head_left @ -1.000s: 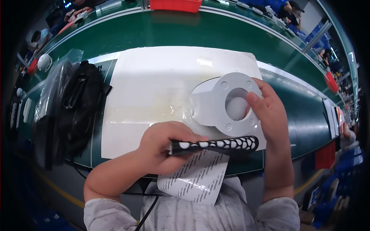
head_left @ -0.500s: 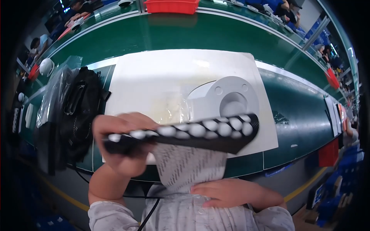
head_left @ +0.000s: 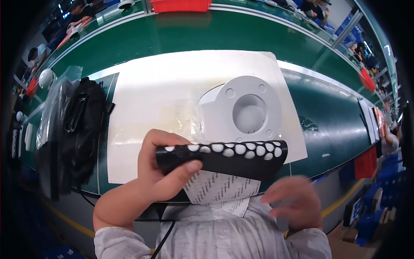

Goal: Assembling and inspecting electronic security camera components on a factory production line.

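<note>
My left hand (head_left: 161,168) grips the left end of a black bent sheet (head_left: 228,159) with white rounded spots along its upper edge, thumb in front and fingers behind. Below it hangs white paper with rows of small print (head_left: 222,190), like adhesive backing; its lower corner reaches my shirt. How the paper joins the sheet is hidden. My right hand (head_left: 297,200), blurred, is apart from the sheet at its lower right, thumb and fingers spread with nothing between them. Just beyond the sheet, a white rounded housing (head_left: 269,103) with a round recess lies on a large white board (head_left: 159,86).
On the left lie a black bag-like bundle (head_left: 88,125) and clear plastic wrapping (head_left: 56,108). A red bin (head_left: 181,5) stands across the green bench (head_left: 172,36). A black cable (head_left: 166,237) runs past my lap. Other people work at the far benches.
My left hand has turned and steadied the black sheet, moving slightly right. My right hand has come away from the paper at my shirt and moved right and up.
</note>
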Demonstrator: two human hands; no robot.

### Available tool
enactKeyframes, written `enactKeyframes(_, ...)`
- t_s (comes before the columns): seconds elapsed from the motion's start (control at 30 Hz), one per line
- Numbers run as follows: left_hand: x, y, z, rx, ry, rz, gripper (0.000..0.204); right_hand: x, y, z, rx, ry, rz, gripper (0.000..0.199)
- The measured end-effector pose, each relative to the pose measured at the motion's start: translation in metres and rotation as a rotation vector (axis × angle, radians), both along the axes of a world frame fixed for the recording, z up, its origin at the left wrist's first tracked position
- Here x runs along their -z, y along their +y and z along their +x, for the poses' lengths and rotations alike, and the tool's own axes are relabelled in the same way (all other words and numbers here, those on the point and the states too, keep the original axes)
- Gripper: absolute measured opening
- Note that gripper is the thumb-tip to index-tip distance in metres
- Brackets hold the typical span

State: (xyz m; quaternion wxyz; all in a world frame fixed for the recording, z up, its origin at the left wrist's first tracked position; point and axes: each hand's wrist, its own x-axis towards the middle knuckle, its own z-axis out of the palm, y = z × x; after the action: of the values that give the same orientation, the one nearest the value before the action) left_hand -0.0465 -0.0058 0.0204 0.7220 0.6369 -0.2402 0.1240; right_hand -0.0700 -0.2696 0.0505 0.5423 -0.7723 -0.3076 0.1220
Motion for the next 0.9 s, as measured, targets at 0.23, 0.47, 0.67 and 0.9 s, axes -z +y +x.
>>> enactKeyframes(0.23,-0.007,-0.005,0.002,0.039,0.039,-0.009,0.029,0.110,0.007,-0.024,-0.160,0.353,-0.440,0.031)
enactKeyframes(0.47,0.002,-0.003,0.004,0.046,0.034,0.025,0.029,0.028,-0.028,-0.006,-0.459,0.442,-0.511,0.029)
enactKeyframes(0.67,0.004,-0.010,-0.001,0.070,0.130,-0.051,0.032,0.012,0.016,0.016,0.273,-0.398,0.235,0.054)
enactKeyframes(0.9,0.011,-0.015,-0.003,0.211,0.148,-0.012,0.039,0.035,0.027,0.020,0.288,-0.374,0.250,0.064)
